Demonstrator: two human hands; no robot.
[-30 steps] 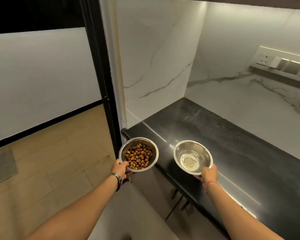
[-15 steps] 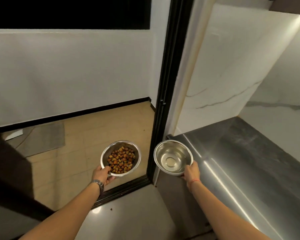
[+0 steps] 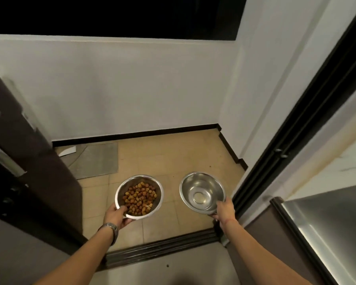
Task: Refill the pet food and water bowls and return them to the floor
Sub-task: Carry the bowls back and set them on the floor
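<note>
My left hand (image 3: 116, 215) grips the near rim of a steel food bowl (image 3: 125, 186) that holds brown kibble (image 3: 139, 198). A second steel bowl, the water bowl (image 3: 201, 192), is gripped at its near right rim by my right hand (image 3: 224, 208); it looks shiny inside with a little clear water at the bottom. Both bowls hang side by side in the air over a tan tiled floor (image 3: 173, 157), just past a dark door threshold (image 3: 162, 247).
A dark door (image 3: 35, 171) stands open at the left. A black sliding door frame (image 3: 292, 140) runs along the right, with the dark counter (image 3: 333, 227) behind it. A grey mat (image 3: 97, 161) lies by the white wall (image 3: 121, 89). One kibble piece (image 3: 167, 265) lies on the near floor.
The view has swung left from the counter to the doorway. Both bowls, still in my hands, have travelled with it and now hang over the tan tiles.
</note>
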